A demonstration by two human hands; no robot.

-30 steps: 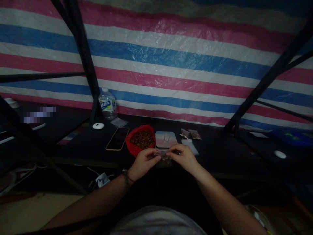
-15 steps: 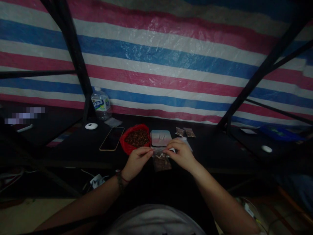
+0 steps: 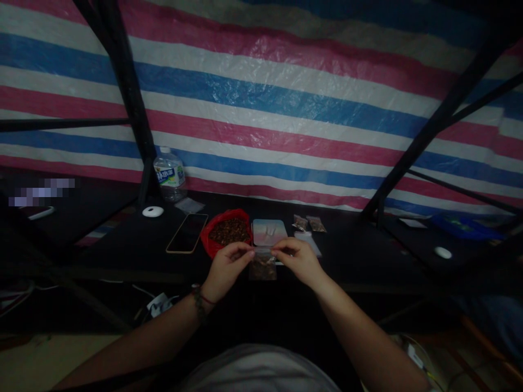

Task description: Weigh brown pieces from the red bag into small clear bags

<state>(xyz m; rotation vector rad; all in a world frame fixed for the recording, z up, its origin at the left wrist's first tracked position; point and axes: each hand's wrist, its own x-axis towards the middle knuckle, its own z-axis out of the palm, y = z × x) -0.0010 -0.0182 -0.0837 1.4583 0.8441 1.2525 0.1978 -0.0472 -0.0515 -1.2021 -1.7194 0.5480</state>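
Observation:
A small clear zip bag (image 3: 263, 269) with brown bits in it hangs in front of the table edge. My left hand (image 3: 229, 267) pinches its top left corner, and my right hand (image 3: 297, 260) pinches the top right corner. Just beyond my left hand sits a red plastic bag (image 3: 209, 244), open and full of small brown pieces (image 3: 229, 231). Behind the zip bag lies a flat scale with a pale blue and pink top (image 3: 268, 228). Two filled small bags (image 3: 316, 224) rest farther back on the right, with flat clear bags (image 3: 309, 243) by my right hand.
On the black table (image 3: 351, 253), a phone (image 3: 187, 233), a white oval case (image 3: 152, 211) and a plastic bottle (image 3: 170, 175) stand to the left. Dark metal posts (image 3: 134, 109) rise at both sides before a striped sheet. A blue bag (image 3: 466, 225) and another white case (image 3: 443, 252) lie far right.
My right hand has shifted slightly left and lower along the bag's top. The zip bag has moved a little left and hangs straighter. Both hands still pinch it.

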